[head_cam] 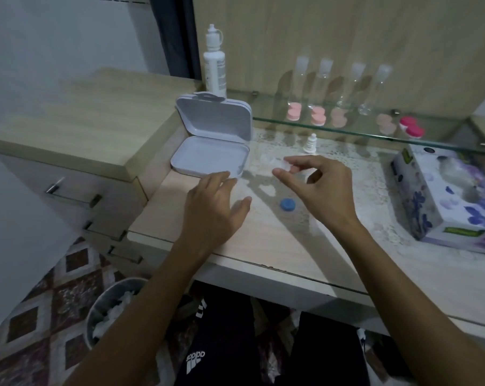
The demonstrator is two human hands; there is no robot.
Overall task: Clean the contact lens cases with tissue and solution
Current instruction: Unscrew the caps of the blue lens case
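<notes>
Two hands work over the pale wood-grain desk top (263, 240). The right hand (319, 188) has thumb and forefinger pinched on a small clear plastic lens case (277, 164), which looks blurred; the other fingers curl loosely. The left hand (216, 201) hovers flat with straight, spread fingers and holds nothing, its tips near the front lip of the open white hinged plastic box (210, 157).

The case sits at about ten o'clock from the right hand. Its long axis seems to run roughly left to right, from nine to three o'clock, with the free end toward the box; which face is up cannot be told. A round blue screw cap (287, 204) lies on the desk at about seven o'clock from the right hand, apart from the case.

Judging by the loose cap, the step is opening or handling a case before wiping. The next move likely calls for a sheet from the floral cardboard tissue box (444, 201), at three o'clock, and the tall white solution bottle (214, 65), at eleven o'clock behind the box.
</notes>
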